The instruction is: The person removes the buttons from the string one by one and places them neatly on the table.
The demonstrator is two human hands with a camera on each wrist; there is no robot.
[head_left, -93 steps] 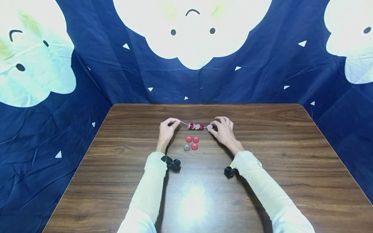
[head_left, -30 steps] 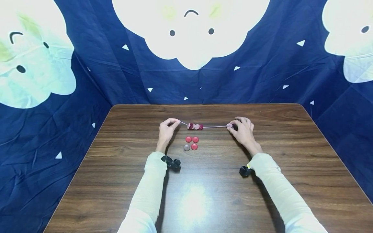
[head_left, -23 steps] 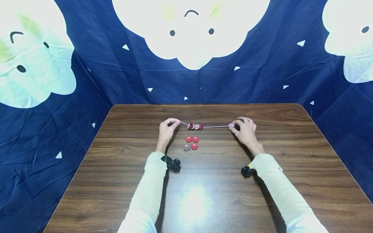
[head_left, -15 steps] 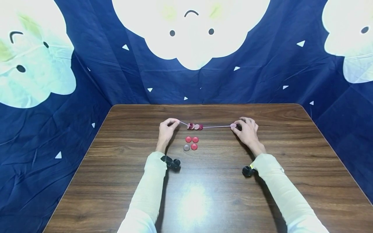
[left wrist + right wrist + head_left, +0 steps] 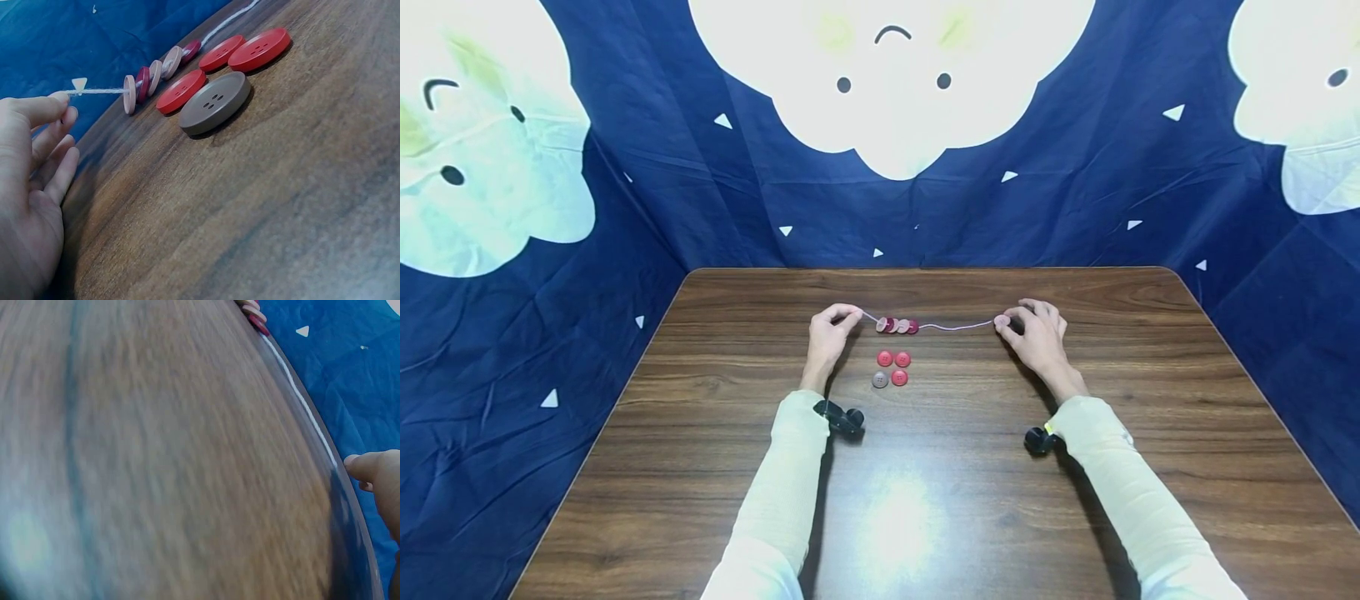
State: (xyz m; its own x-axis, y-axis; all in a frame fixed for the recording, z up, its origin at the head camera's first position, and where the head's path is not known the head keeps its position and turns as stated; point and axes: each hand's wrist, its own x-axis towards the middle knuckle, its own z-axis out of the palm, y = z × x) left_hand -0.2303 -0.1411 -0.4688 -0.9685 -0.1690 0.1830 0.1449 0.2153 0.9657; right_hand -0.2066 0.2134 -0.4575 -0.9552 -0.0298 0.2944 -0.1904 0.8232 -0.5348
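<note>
My left hand (image 5: 829,337) pinches one end of a pale string (image 5: 955,327) between thumb and forefinger. Several pink and dark red buttons (image 5: 155,77) are threaded on it, standing on edge in a row near that hand. To the right of the row the string runs in a slack curve towards my right hand (image 5: 1039,335). That hand pinches a light pink button (image 5: 1002,320) at its fingertips, which hide part of it. In the right wrist view only the thumb side of the hand shows, at the right edge, with the string reaching up to its fingertip.
Three red buttons (image 5: 260,49) and a grey-brown button (image 5: 214,103) lie flat on the wooden table (image 5: 700,467), just in front of the threaded row. A blue cloth (image 5: 647,167) with white clouds hangs behind and beside the table. Each wrist carries a black camera (image 5: 842,418).
My right hand has moved right with the pink button, pulling it along the string away from the row. The string was taut and now sags; the row shifted slightly left. The left hand stayed.
</note>
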